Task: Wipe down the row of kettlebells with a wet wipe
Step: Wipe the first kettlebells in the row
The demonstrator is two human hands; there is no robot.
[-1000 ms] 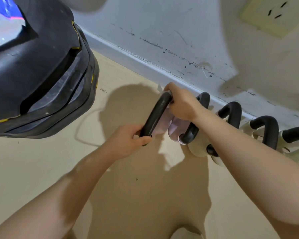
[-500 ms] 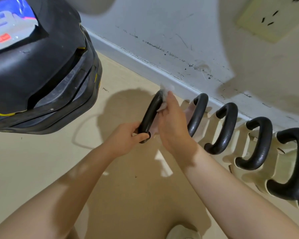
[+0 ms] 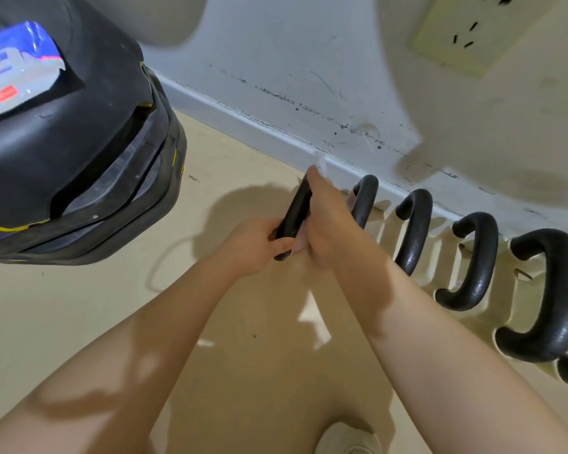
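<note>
Holding the leftmost kettlebell handle (image 3: 297,211) closed in your left hand (image 3: 253,245), you press the wet wipe (image 3: 320,165) on it with your closed right hand (image 3: 330,224). Four more kettlebells (image 3: 473,260) wait to the right, by the wall (image 3: 276,60).

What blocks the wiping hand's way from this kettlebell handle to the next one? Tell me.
Nothing visible does. The right hand presses the white wet wipe on the first black curved kettlebell handle; the next black handle stands beside it across open space.

My white wipe (image 3: 320,165) rubs a black handle (image 3: 295,213); the kettlebell bodies (image 3: 446,263) are cream, the floor (image 3: 79,306) beige, the wall (image 3: 276,60) scuffed grey-white.
</note>
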